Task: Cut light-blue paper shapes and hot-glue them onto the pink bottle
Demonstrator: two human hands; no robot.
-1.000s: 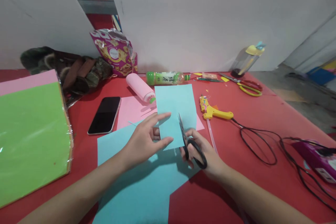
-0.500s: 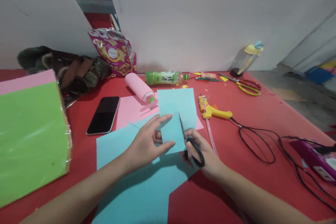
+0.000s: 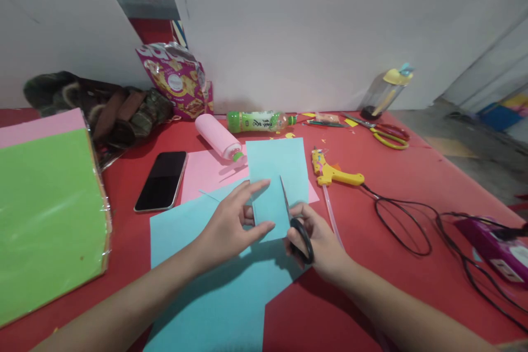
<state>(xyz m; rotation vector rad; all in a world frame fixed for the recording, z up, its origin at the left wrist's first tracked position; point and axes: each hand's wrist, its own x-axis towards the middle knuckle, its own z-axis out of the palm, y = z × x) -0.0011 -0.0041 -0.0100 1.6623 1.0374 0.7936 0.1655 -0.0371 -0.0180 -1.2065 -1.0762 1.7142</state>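
Note:
My left hand grips a small light-blue sheet of paper at its left edge, with the thumb and forefinger on top and the other fingers partly hidden beneath. Black-handled scissors are in my right hand, fingers through the loops. One blade lies over the sheet and points away from me; the blades look closed or nearly so. Under both hands spreads a larger blue sheet, and a pink sheet shows behind it.
A phone, a pink-wrapped bottle and a green-labelled bottle lie around the paper. To the right are a yellow glue gun, its cord, a purple power strip and larger scissors. Green paper is at left.
The handles of the scissors have come closer together as my right hand closes, bringing the blades together. My left hand and the small sheet stay nearly still.

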